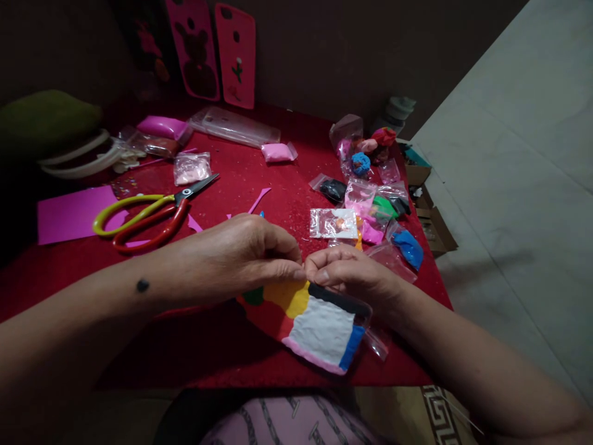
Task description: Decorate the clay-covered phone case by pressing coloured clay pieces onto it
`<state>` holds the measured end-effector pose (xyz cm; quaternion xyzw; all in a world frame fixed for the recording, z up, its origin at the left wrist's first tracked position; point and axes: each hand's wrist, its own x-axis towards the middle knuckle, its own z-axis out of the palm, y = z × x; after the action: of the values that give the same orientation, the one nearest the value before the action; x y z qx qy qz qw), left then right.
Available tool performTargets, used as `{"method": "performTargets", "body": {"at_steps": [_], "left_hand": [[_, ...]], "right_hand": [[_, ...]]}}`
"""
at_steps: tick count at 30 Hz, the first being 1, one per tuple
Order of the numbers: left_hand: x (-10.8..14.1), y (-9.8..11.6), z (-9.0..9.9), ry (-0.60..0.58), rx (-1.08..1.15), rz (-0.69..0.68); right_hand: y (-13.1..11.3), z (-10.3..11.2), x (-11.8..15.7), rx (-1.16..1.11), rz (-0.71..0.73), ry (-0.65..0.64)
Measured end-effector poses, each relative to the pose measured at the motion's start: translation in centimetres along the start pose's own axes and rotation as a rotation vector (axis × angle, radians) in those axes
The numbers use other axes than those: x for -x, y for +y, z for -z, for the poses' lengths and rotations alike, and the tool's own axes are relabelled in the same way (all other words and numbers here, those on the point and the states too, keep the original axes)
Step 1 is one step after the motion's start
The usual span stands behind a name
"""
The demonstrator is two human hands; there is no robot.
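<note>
A flat case (323,330) covered with patches of white, yellow, red, black, blue, pink and green clay lies tilted near the front edge of the red table. My left hand (259,256) reaches over its upper left part, thumb and fingers pinched together. My right hand (347,269) is closed at the case's upper edge, just above the black strip. The fingertips of both hands meet there, and whatever is between them is too small to make out. Clear plastic shows at the case's right corner.
Scissors (155,216) with yellow and red handles lie at left on a pink sheet (65,216). Bags of coloured clay, including a blue one (407,247), crowd the right side. A clear case (234,127) lies behind; two pink cases (237,55) lean on the wall.
</note>
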<state>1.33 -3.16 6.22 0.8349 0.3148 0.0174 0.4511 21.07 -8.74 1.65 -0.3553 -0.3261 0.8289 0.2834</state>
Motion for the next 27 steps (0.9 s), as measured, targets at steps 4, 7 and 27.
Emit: {"method": "performTargets", "body": {"at_steps": [4, 7, 27], "left_hand": [[-0.08, -0.61, -0.22, -0.016, -0.021, 0.007], [-0.14, -0.94, -0.24, -0.022, -0.019, 0.014], [-0.03, -0.34, -0.02, 0.194, -0.017, -0.315]], "right_hand": [[-0.20, -0.26, 0.16, 0.097, 0.030, 0.026], [-0.32, -0.34, 0.23, 0.198, 0.049, 0.054], [-0.38, 0.46, 0.03, -0.120, 0.018, 0.155]]}}
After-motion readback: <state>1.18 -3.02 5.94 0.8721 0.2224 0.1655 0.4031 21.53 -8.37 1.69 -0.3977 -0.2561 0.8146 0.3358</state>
